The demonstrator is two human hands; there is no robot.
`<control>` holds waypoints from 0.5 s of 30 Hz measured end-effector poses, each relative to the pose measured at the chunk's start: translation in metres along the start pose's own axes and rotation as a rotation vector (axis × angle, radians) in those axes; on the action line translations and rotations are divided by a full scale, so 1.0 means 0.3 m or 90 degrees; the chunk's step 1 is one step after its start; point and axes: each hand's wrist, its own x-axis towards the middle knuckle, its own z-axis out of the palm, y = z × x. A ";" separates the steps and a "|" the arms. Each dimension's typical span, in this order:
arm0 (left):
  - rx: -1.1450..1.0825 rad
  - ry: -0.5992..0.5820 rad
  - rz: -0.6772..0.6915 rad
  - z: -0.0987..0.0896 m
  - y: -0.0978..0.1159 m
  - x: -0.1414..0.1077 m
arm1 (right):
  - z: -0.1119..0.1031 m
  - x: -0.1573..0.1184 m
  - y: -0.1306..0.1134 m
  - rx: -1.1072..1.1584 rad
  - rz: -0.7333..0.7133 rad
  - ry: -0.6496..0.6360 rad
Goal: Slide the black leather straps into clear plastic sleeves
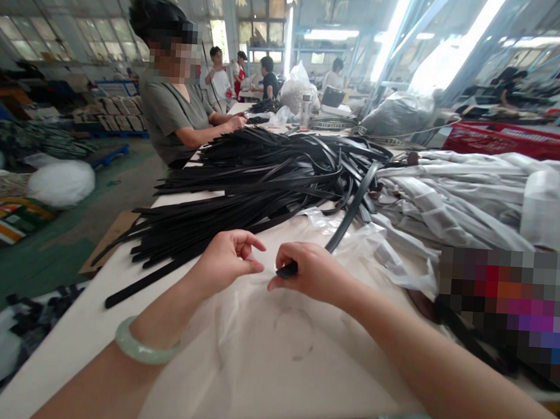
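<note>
A single black strap (343, 223) ran from the right hand (311, 271), whose fingers (289, 254) were clamped around its end, above a clear plastic sheet (261, 360) near the desk's (53, 354) front edge. The left hand (227, 263), with one pale green bangle (143, 343) at its wrist, held nothing, its fingers (254, 246) slightly apart. Beyond lay one heap of black straps (263, 170), too many to count. Plastic bags (451, 195) of white goods covered the desk's right side. One red container (512, 140) stood farther back, its contents hidden. One co-worker (172, 108) sat along the desk's left edge.
</note>
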 end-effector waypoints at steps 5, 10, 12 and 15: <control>-0.028 -0.055 -0.003 -0.013 -0.021 0.016 | -0.056 -0.004 0.004 0.116 -0.007 -0.035; -0.045 -0.052 -0.002 0.001 -0.022 0.013 | -0.037 0.010 0.016 0.124 0.034 0.012; -0.059 -0.033 -0.003 0.003 -0.018 0.010 | -0.017 0.017 0.018 0.105 0.014 0.004; -0.078 -0.013 -0.002 0.004 -0.016 0.010 | 0.005 0.019 0.013 0.133 -0.011 0.003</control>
